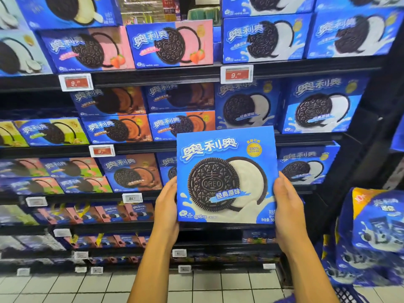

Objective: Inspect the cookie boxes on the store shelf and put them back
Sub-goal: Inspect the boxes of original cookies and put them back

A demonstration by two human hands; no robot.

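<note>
Holding the blue cookie box (pixel 227 176) by its two side edges only, the left hand (pixel 167 206) is curled round the edge at 9 o'clock and the right hand (pixel 288 206) round the edge at 3 o'clock, so the box is grasped by both and nothing is under its base. A slip is judged the main risk: the carton face looks glossy and the grip sits low on the sides, so a loosened hold could let the box tip forward at the top or drop toward the tiled floor (pixel 196 285). On the way back, a corner could be caught on the neighbouring boxes (pixel 310 165) at 3 o'clock or on a shelf edge (pixel 284 136), and a row could be knocked askew

The box is held upright in front of the shelves, well clear of them, its printed face turned toward the camera and its lettering reading upright. It is nearly square; the slightly longer axis seems to be set vertically, from 6 to 12 o'clock, with a slight clockwise lean
</note>
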